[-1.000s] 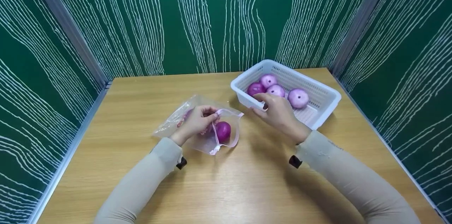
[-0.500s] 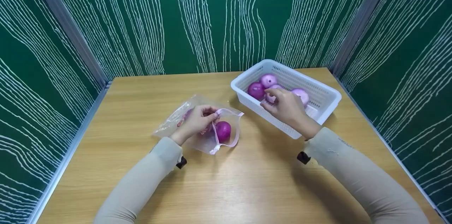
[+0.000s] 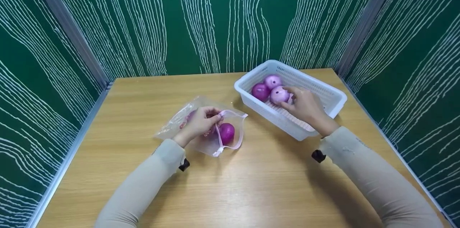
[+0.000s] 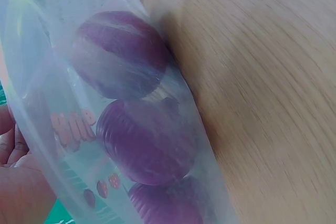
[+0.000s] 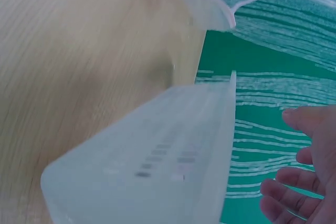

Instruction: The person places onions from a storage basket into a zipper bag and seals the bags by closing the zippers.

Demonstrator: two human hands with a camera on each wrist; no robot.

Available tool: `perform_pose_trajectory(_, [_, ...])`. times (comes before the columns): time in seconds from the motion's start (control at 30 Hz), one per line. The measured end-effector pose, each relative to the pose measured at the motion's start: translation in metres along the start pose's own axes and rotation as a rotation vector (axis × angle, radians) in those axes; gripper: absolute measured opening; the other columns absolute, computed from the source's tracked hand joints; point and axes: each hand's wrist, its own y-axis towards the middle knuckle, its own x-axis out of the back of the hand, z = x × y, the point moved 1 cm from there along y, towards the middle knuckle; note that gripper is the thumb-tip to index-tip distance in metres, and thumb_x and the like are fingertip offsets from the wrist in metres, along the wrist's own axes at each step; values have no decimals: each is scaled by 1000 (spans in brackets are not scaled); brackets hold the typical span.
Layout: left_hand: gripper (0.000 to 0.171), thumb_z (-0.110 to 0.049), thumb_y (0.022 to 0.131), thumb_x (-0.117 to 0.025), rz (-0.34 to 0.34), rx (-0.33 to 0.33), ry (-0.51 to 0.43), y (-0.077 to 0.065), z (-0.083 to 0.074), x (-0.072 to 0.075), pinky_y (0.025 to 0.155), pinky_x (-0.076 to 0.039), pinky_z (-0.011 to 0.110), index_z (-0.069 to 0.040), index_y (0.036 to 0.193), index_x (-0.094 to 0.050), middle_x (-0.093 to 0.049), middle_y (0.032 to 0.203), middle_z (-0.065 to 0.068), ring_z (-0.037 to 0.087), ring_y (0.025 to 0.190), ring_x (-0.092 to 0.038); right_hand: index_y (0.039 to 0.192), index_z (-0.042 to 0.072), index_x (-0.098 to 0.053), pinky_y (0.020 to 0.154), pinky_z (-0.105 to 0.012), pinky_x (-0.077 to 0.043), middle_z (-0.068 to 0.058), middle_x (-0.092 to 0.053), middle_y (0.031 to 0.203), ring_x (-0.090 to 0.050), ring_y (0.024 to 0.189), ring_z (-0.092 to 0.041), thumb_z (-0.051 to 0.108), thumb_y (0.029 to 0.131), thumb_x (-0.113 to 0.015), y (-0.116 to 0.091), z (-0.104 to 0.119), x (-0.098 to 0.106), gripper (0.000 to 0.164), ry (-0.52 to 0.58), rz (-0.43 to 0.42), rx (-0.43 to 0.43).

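In the head view my left hand (image 3: 203, 124) pinches the pink-edged mouth of a clear zip bag (image 3: 176, 125) lying on the table. A purple onion (image 3: 227, 133) shows at its mouth. Through the bag's printed side, the left wrist view shows more purple onions (image 4: 147, 140) in a row. My right hand (image 3: 305, 104) is over the white basket (image 3: 287, 124), thumb and fingers apart beside a pale purple onion (image 3: 279, 95). The right wrist view shows nothing between those fingers. Two other onions, one dark (image 3: 260, 92) and one pale (image 3: 273, 81), sit at the basket's left end.
The slotted basket stands at an angle at the back right of the wooden table (image 3: 230, 192). Green walls (image 3: 251, 23) with white wavy lines close off the back and both sides. Bare wood shows between bag and basket.
My right hand has moved rightward from the basket's near rim to above its inside, beside a pale onion. It now covers the onion farthest right. The left hand and bag have stayed put.
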Motion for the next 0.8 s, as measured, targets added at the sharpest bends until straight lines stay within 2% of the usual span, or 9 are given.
perform_pose_trajectory(0.1, [19,-15,112,-61,0,10,5,0,-1,1,51,-43,22,-9,123,-74,-71,94,5,13,64,-54,141,-1,-67,82,-56,-61,-27,-76,118,-72,97,-42,27,96,-84,1,-8,4,56,4,20,-19])
perform_pose_trajectory(0.27, [18,-16,112,-61,-3,10,5,-1,0,0,51,-43,23,-11,122,-75,-71,94,5,15,64,-54,147,1,-63,97,-64,-59,-28,-68,141,-70,116,-49,29,99,-81,2,-21,10,59,9,66,-44])
perform_pose_trajectory(0.37, [18,-17,112,-62,-7,6,7,-1,1,0,51,-44,23,-11,123,-75,-72,95,7,16,64,-54,150,0,-60,100,-67,-58,-29,-64,147,-68,123,-51,29,99,-80,3,-28,11,61,6,100,-58])
perform_pose_trajectory(0.57, [21,-14,111,-62,-3,-56,27,0,2,-1,49,-44,19,-3,124,-74,-73,105,27,13,65,-54,148,-1,-61,99,-66,-58,-28,-64,147,-68,123,-51,27,95,-84,6,-45,12,64,-19,109,-56])
perform_pose_trajectory(0.67, [21,-13,111,-61,4,-53,19,0,2,-1,49,-44,20,-3,125,-74,-72,108,31,13,62,-52,151,1,-58,109,-69,-52,-28,-60,152,-61,133,-52,31,96,-83,8,-53,13,68,-9,144,-75])
perform_pose_trajectory(0.8, [22,-14,111,-61,5,-43,21,1,2,0,50,-44,21,-4,126,-74,-73,102,21,13,62,-52,156,3,-54,121,-73,-39,-28,-53,160,-49,147,-55,38,96,-83,12,-62,15,75,14,200,-89])
